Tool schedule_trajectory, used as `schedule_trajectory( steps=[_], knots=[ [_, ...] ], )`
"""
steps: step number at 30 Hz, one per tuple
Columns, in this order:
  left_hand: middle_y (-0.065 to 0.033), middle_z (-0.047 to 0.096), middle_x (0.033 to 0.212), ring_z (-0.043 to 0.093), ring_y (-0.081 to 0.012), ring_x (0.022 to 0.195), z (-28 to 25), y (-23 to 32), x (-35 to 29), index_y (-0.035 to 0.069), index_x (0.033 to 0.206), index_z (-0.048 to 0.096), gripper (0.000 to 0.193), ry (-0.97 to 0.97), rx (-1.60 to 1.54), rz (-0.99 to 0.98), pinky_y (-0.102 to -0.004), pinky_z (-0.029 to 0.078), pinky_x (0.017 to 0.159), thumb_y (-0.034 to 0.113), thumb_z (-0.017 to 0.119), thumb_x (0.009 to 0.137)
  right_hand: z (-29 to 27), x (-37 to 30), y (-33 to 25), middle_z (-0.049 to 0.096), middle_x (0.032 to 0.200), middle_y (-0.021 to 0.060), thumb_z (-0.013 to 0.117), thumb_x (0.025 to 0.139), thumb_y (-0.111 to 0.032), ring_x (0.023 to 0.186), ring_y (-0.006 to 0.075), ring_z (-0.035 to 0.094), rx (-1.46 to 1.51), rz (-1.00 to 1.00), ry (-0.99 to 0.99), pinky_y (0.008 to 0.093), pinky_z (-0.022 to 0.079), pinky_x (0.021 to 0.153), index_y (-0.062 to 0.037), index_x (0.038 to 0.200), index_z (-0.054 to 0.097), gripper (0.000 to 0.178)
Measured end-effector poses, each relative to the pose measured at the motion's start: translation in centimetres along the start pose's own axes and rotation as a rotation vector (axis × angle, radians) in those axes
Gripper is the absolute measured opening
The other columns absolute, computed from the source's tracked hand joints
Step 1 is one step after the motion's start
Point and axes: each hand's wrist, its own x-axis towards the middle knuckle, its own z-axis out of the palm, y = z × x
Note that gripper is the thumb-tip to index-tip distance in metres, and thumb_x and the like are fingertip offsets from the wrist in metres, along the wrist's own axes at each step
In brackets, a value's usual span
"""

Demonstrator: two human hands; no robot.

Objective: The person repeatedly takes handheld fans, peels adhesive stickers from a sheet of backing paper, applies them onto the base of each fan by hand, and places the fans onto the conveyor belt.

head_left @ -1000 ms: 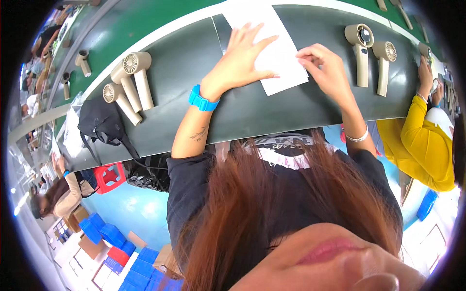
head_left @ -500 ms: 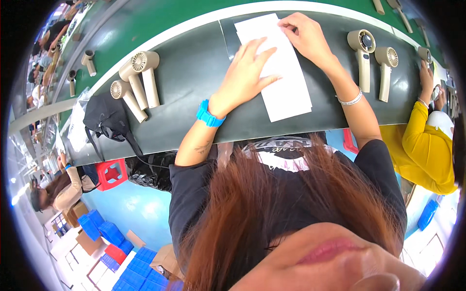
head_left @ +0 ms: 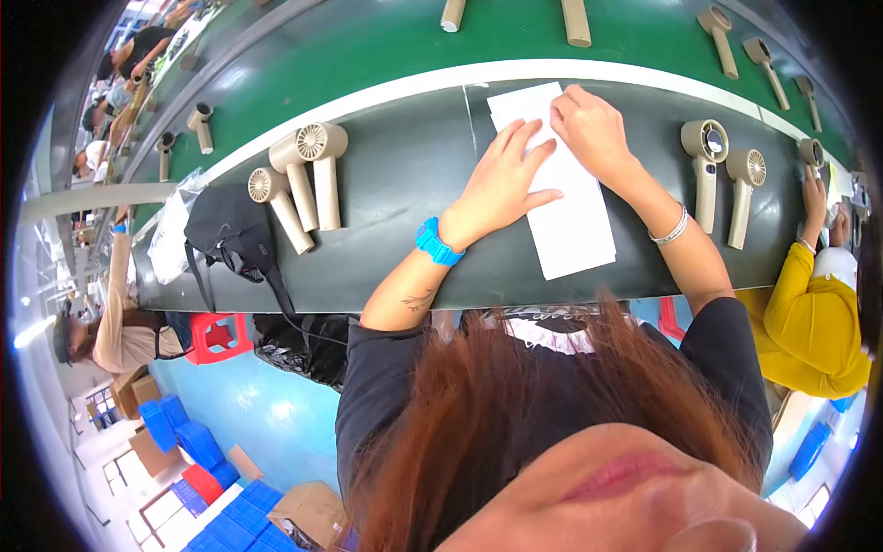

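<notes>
A small stack of white paper sheets lies on the dark table in front of me, its edges slightly out of line. My left hand rests on the paper with its fingers spread, pressing it flat. At the far right corner of the stack, my right hand has its fingers curled and closed on the paper's edge; the fingertips are partly hidden.
Several beige handheld fans stand at the left, beside a black backpack. More handheld fans lie to the right. Beyond a white strip runs a green conveyor belt carrying fans. A co-worker in yellow sits at right.
My view has tilted, so the table sits lower and more of the green belt shows. My right fingers have curled in more tightly at the paper's corner. The left hand stays spread on the paper.
</notes>
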Motion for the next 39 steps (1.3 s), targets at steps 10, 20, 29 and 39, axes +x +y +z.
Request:
schedule_trajectory(
  steps=[10,20,29,39],
  knots=[
    [-0.0202,0.041,0.129,0.037,-0.0410,0.121,-0.2,0.2,-0.1,0.003,0.115,0.053,0.057,0.021,-0.021,-0.009,-0.0451,0.037,0.099,0.032,0.074,0.070,-0.2,0.0,-0.4,0.060,0.082,0.0069,0.061,0.079,-0.011,0.072,0.0274,0.061,0.071,0.079,0.033,0.0349,0.049,0.063,-0.0029,0.082,0.062,0.008],
    [-0.0171,0.052,0.119,0.048,-0.0344,0.110,-0.4,-0.1,0.9,0.003,0.107,0.060,0.028,0.055,0.035,-0.039,-0.0431,0.041,0.092,0.014,0.060,0.081,-6.0,-0.8,-4.2,0.061,0.084,0.0052,0.068,0.073,-0.006,0.076,0.0201,0.060,0.186,-0.123,0.326,0.0295,0.046,0.065,-0.0049,0.084,0.062,0.014],
    [-0.0137,0.055,0.117,0.051,-0.0337,0.107,-1.8,1.5,2.0,0.002,0.106,0.058,0.032,0.181,-0.005,0.005,-0.0405,0.041,0.091,0.001,0.059,0.074,-7.7,-2.2,-6.0,0.060,0.085,0.0065,0.065,0.079,-0.004,0.072,0.0149,0.055,0.749,0.129,0.096,0.0250,0.042,0.061,-0.0030,0.092,0.065,0.013],
    [-0.0192,0.055,0.108,0.053,-0.0368,0.098,-1.6,-4.4,7.9,0.000,0.103,0.058,0.034,0.353,0.126,-0.088,-0.0419,0.046,0.084,0.016,0.069,0.075,-9.2,-2.4,-3.5,0.060,0.083,0.0073,0.065,0.078,0.001,0.073,0.0132,0.054,0.757,0.182,0.243,0.0231,0.043,0.064,0.0017,0.085,0.062,0.008]
  ],
)
